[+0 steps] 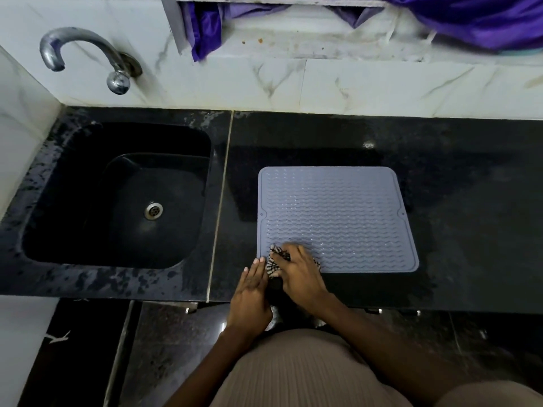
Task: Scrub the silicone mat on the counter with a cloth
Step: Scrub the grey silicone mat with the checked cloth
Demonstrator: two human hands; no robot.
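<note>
Grey-blue square silicone mat (338, 218), rounded corners, wavy raised ridges, lies flat on glossy black speckled stone table (455, 201), right of the black moulded sink (117, 195) with steel drain. Right hand (299, 274) presses a crumpled black-and-white checked cloth (276, 258) on the mat's near-left corner, fingers (289, 249) curled and clamped over the cloth. Left hand (251, 292) flat on the table just beside the mat's corner, its fingers pressed together, touching the cloth's edge
</note>
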